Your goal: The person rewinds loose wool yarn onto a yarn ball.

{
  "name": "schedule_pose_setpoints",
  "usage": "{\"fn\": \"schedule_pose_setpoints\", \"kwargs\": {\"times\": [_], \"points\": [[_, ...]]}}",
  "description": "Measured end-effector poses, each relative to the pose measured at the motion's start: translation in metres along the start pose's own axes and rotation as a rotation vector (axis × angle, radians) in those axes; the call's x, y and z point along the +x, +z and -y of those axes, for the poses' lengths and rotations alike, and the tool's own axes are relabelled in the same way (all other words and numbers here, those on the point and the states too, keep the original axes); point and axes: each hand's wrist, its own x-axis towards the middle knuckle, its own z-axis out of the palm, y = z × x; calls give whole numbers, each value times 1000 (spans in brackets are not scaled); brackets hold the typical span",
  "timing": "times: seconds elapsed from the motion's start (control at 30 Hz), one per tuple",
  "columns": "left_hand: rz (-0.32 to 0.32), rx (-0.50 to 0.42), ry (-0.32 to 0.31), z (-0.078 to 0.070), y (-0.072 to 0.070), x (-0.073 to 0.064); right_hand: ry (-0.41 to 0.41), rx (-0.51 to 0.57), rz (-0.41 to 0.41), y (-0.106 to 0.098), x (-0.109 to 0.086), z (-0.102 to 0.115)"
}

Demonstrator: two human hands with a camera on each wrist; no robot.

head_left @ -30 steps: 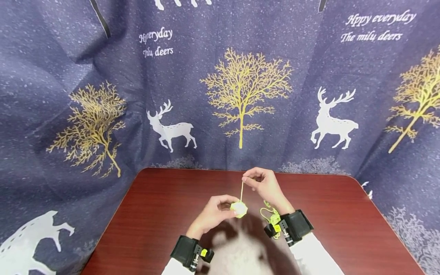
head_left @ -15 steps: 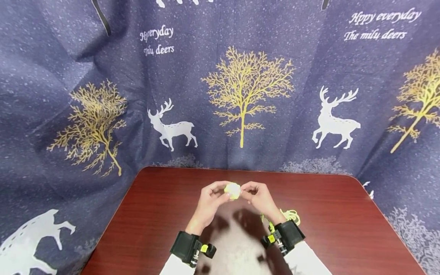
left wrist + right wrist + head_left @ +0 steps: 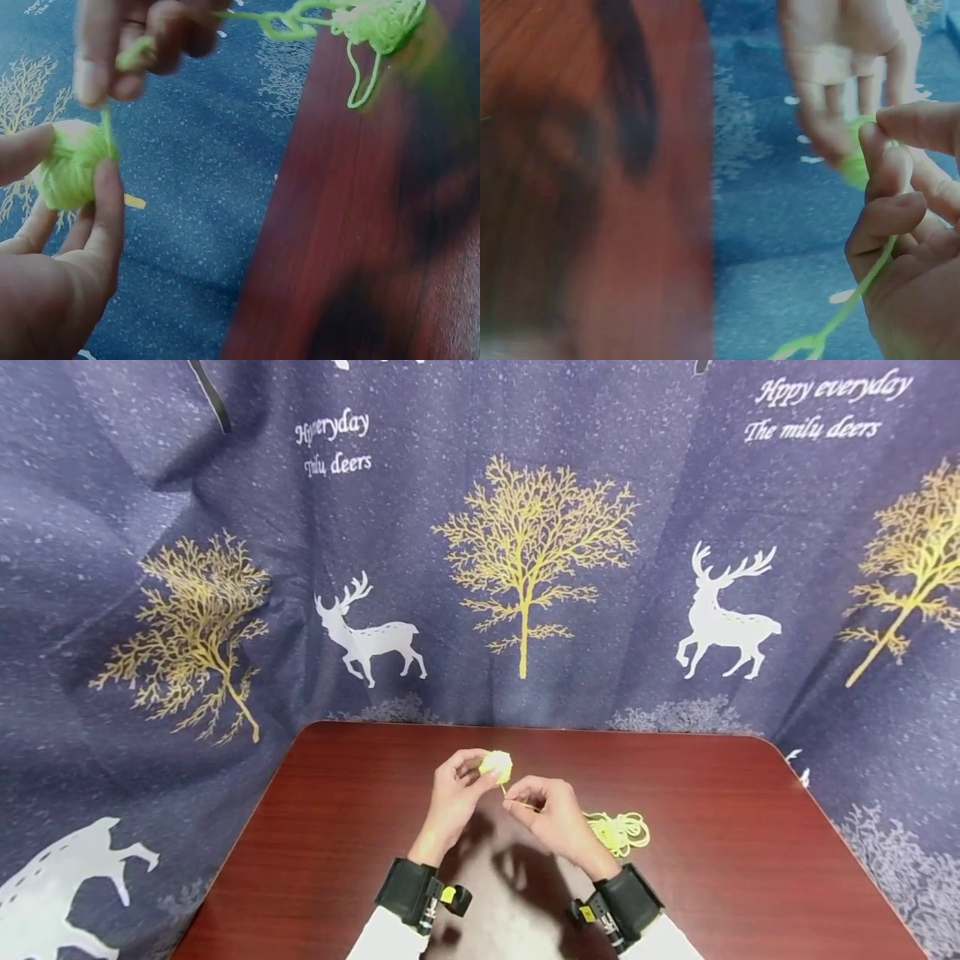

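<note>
My left hand (image 3: 452, 797) holds a small ball of yellow-green yarn (image 3: 497, 766) between thumb and fingers, above the table. In the left wrist view the wound strands of the yarn ball (image 3: 75, 165) show clearly. To its lower right, my right hand (image 3: 553, 818) pinches the strand (image 3: 503, 791) that runs from the ball. From under the right hand's fingers the yarn (image 3: 862, 289) trails down in the right wrist view. It leads to a loose, tangled heap of the same yarn (image 3: 618, 833) on the table, beside the right wrist and partly hidden by it.
The reddish-brown wooden table (image 3: 337, 827) has rounded far corners. Behind it hangs a dark blue cloth (image 3: 480, 693) printed with trees and deer. Each wrist wears a black band (image 3: 408, 891) with a small camera.
The right hand has come down from above the ball, to its side, then to its lower right. The left hand has raised the ball and shifted it slightly left. More of the yarn heap shows.
</note>
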Motion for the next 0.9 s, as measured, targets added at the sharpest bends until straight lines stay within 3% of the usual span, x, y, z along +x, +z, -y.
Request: {"fn": "schedule_pose_setpoints", "kwargs": {"times": [0.13,0.33,0.5,0.7,0.9], "points": [[26,101,-16,2,-1,-3,-28,44,-7,-10,6,11],[142,75,-74,2,-1,-8,8,138,-40,-28,19,16],[257,73,-67,-1,-1,-12,68,168,-59,-38,30,15],[407,-23,-5,-8,-2,-15,92,168,-62,-42,36,7],[472,-150,12,-17,-2,-17,118,157,-47,-34,36,-5]]}}
